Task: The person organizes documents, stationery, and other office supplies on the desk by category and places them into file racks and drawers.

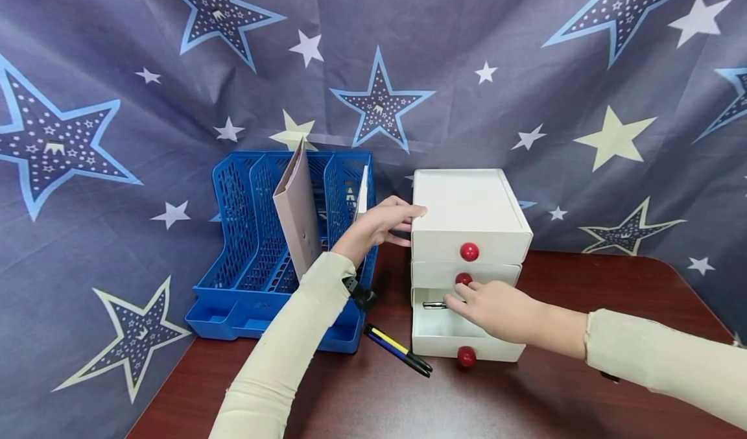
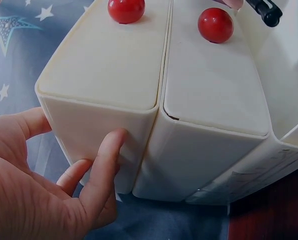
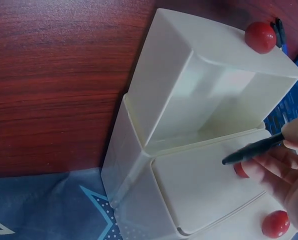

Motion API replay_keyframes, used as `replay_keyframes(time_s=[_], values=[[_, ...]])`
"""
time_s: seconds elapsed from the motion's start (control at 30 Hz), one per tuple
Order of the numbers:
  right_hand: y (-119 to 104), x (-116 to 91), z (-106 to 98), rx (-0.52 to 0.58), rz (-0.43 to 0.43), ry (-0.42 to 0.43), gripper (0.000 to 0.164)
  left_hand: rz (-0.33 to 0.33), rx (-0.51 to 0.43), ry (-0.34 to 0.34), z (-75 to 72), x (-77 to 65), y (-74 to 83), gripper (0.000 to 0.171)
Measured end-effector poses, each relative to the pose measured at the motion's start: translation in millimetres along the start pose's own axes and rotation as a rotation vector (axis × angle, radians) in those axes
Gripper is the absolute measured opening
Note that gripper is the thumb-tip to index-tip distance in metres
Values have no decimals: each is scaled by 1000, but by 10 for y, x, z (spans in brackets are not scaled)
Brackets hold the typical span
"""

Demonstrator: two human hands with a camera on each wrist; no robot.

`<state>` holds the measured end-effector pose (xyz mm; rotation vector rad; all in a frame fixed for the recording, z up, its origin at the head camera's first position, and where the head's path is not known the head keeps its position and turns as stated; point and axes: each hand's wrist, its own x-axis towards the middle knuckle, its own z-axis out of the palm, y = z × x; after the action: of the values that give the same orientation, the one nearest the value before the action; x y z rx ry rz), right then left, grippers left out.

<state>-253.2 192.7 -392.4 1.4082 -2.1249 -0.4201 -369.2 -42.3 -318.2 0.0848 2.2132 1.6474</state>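
A white drawer unit (image 1: 467, 199) with red knobs stands on the table, its bottom drawer (image 1: 432, 345) pulled out. My left hand (image 1: 392, 222) rests against the unit's upper left side, thumb at the top edge and fingertips touching the side wall. My right hand (image 1: 496, 309) is in front of the middle drawer, above the pulled-out one. Between thumb and fingers it pinches a dark pen (image 3: 254, 150), whose tip points toward the middle drawer's front in the right wrist view. Those fingers partly cover the middle red knob (image 1: 463, 279).
A blue desk organizer (image 1: 233, 296) stands left of the unit, holding a pinkish folder (image 1: 299, 218) and a white booklet or folder (image 1: 363, 189). Two pens (image 1: 397, 349), one yellow and one blue, lie on the dark red table (image 1: 362, 400). A starry cloth (image 1: 443, 128) hangs behind.
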Motion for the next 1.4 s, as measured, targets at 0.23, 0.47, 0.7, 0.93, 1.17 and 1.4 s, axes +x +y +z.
replay_keyframes(time_s=[0.23,0.47,0.7,0.93,1.17,1.4], values=[[32,51,34,8,-23,-39,39,-3,-6,1,1,-14,2,45],[1,113,67,18,-20,-79,32,9,-7,-22,-2,7,7,34],[-65,157,91,45,17,-153,28,8,-22,-23,-10,-3,4,36],[-71,209,128,81,56,-211,25,3,-25,-15,-5,-12,0,44],[-61,238,169,151,61,-231,20,5,-37,-23,-7,1,-9,42],[-101,257,179,211,56,-261,21,8,-35,-35,-15,6,-3,34]])
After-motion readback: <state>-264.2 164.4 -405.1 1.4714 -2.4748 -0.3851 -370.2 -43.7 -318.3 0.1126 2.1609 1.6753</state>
